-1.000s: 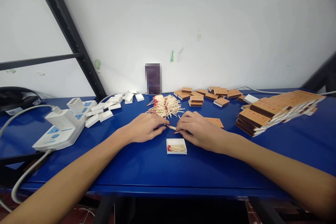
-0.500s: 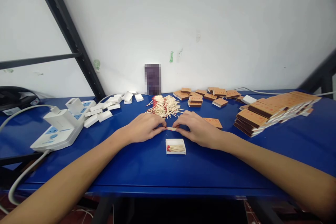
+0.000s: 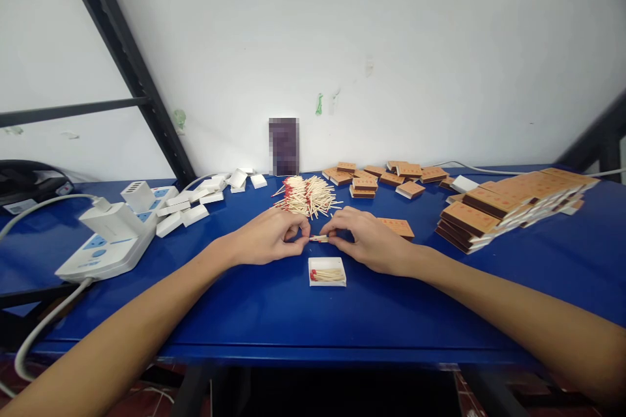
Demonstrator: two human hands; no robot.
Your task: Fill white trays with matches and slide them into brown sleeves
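Note:
A few matches point(image 3: 319, 238) lie level between my two hands, held by their ends. My left hand point(image 3: 274, 236) pinches the red-headed end between thumb and forefinger. The bare-stick end is in the fingertips of my right hand point(image 3: 366, 240), also closed in a pinch. Just in front of the hands sits a white matchbox tray point(image 3: 337, 262), with several matches point(image 3: 327, 275) lying in it, heads to the left. Behind the hands is a big loose pile of matches point(image 3: 308, 195). An orange matchbox cover point(image 3: 397, 228) lies partly behind my right hand.
Several white trays point(image 3: 196, 215) lie at the left, beside a power strip point(image 3: 122, 257) with plugged-in chargers. Orange matchboxes point(image 3: 364, 184) are scattered at the back, and a stack of them point(image 3: 469, 218) stands at the right. A dark pixelated panel point(image 3: 284, 146) leans on the wall.
The fingers of my left hand have curled a little more at the matches. Both hands stay in nearly the same place, and the tray has not moved.

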